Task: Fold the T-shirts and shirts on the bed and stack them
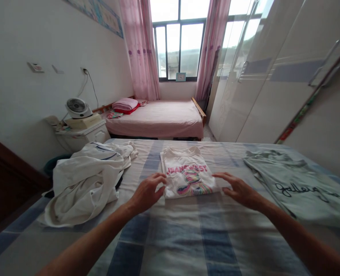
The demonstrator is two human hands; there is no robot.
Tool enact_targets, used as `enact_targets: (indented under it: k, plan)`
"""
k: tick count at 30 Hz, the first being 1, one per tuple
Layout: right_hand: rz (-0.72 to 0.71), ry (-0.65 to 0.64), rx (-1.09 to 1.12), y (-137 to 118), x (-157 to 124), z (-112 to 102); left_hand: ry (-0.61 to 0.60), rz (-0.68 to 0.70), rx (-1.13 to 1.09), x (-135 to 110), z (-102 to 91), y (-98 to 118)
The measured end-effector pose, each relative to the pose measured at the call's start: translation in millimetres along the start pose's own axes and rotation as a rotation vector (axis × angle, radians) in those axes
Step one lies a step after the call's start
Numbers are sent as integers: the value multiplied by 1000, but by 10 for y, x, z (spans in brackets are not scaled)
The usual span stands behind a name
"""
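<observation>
A white T-shirt [187,174] with a pink "JEANSWEST" print and a colourful picture lies folded into a neat rectangle on the bed, its collar facing away from me. My left hand [149,191] is at its left edge, fingers stretched forward, thumb apart, fingertips at the fabric. On the other side, my right hand [238,188] reaches in with fingers extended and spread, the index fingertip at the shirt's right edge. Neither hand grips the cloth.
Crumpled white clothes [85,184] are heaped on the left of the striped bedsheet [172,237]. A pale green shirt [304,184] with black lettering lies at right. Beyond stand a pink-covered bed [164,117], a white cabinet with a fan [78,108], and a glossy wardrobe [253,96].
</observation>
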State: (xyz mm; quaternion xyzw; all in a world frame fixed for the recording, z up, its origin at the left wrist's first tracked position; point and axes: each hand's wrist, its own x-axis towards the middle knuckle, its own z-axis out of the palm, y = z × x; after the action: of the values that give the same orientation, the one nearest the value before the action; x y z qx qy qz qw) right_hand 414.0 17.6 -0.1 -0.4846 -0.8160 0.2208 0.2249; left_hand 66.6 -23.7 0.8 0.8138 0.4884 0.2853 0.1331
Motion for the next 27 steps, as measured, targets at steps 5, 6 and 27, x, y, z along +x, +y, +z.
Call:
enact_targets:
  k: [5, 6, 27]
  plan:
    - [214, 142, 61, 105, 418, -22, 136, -315, -70, 533, 28, -83]
    - [227, 153, 58, 121, 493, 13, 150, -384, -74, 612, 53, -115]
    - [168, 307, -35, 218, 614, 486, 184, -668, -280, 1037, 370, -650]
